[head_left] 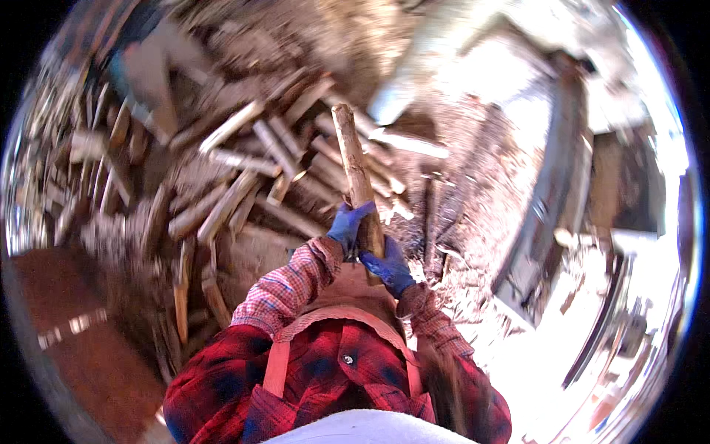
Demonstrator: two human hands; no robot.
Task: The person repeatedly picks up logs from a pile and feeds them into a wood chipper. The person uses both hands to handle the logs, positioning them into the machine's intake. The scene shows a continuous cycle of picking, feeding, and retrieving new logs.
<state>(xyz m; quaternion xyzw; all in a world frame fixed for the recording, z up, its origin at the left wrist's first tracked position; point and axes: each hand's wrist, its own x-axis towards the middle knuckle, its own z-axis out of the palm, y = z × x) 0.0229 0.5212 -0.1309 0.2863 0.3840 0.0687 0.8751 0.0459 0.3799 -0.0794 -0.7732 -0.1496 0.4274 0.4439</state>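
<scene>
One log, in hand and not set down, extends forward from the gloved left hand and right hand, fingers curled around its near part, while loose logs lie unheld beyond.

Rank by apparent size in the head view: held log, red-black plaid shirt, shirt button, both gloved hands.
1. red-black plaid shirt
2. held log
3. left hand and right hand: too alike to rank
4. shirt button

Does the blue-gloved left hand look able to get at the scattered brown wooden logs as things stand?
Probably not: the left hand is gripping one long brown wooden log, though nothing visibly blocks the scattered logs.
</scene>
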